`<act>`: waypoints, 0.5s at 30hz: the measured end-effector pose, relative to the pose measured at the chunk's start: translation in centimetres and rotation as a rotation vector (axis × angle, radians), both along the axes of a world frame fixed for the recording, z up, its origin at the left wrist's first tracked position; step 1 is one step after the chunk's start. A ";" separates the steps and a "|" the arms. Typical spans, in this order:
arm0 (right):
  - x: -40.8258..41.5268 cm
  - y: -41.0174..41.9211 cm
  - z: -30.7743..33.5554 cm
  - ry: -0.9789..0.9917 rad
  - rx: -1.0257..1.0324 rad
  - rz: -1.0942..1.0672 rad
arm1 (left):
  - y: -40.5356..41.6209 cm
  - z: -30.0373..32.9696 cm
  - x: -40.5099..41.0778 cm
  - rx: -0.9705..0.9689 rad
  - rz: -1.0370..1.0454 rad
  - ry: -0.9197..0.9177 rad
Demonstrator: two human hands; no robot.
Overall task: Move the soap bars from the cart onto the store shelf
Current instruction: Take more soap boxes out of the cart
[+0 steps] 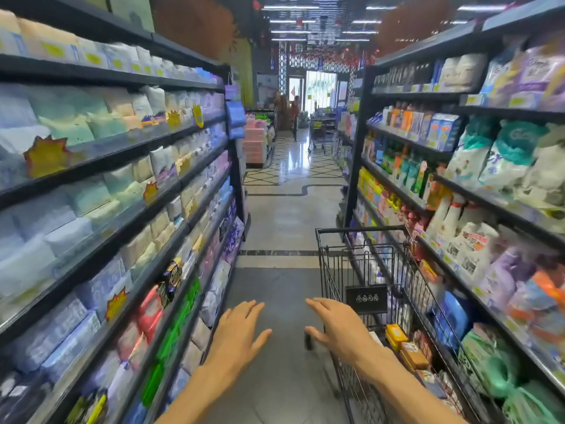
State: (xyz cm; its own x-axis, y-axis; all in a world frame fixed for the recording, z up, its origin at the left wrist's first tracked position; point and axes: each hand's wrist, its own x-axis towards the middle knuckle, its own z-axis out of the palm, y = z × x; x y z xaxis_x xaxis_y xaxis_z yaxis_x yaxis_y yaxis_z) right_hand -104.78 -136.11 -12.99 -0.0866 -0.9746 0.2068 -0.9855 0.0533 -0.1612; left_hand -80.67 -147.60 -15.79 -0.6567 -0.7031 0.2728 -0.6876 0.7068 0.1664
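Both hands are empty and spread flat, palms down, fingers apart, gripping nothing. Shelving on the left (pixel 122 185) runs the length of the aisle, packed with soft wrapped packs in pale blue, green and cream, with yellow starburst price tags on the shelf edges. Shelving on the right (pixel 477 191) holds bags, bottles and boxed goods, also with yellow price labels. Between them lies the grey tiled floor (pixel 284 215), leading to a bright doorway far off, where a person in red stands.

Hard against the right shelving stands the black wire cart (pixel 367 264), a small dark sign fixed on its near end wall. In the near right corner of its basket sit the soap bars (pixel 403 347), small yellow and orange-brown boxes stacked together; other packs beside them are too blurred to name.

Over the open floor hovers the left hand (pixel 238 332), well apart from the cart. Above the cart's near left corner the right hand (pixel 339 328) hangs, whether it touches the rim I cannot tell.
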 end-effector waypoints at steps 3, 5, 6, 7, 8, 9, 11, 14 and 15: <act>-3.5 -5.2 0.7 0.015 -0.015 -0.002 | -4.7 0.6 -3.5 -0.002 -0.001 -0.007; -5.6 -7.7 0.9 0.011 -0.001 -0.013 | -7.7 0.5 -5.6 -0.007 -0.019 -0.013; -6.5 -8.7 0.9 0.003 0.004 -0.025 | -9.2 0.5 -6.8 0.013 -0.034 -0.027; -7.5 -9.7 0.8 0.002 0.003 -0.039 | -10.5 0.5 -8.0 0.032 -0.047 -0.048; -8.6 -10.6 0.8 0.007 0.003 -0.057 | -11.8 0.5 -9.3 0.036 -0.062 -0.060; -9.7 -11.6 0.7 0.008 0.007 -0.078 | -13.2 0.4 -10.7 0.036 -0.086 -0.062; -11.8 -13.4 0.5 0.007 0.014 -0.126 | -16.0 0.2 -13.6 0.038 -0.146 -0.061; -15.3 -16.2 -0.2 0.012 0.018 -0.221 | -20.4 -0.2 -18.3 0.013 -0.234 -0.061; -16.4 -17.1 -0.6 0.013 0.024 -0.254 | -21.8 -0.3 -19.9 0.024 -0.273 -0.066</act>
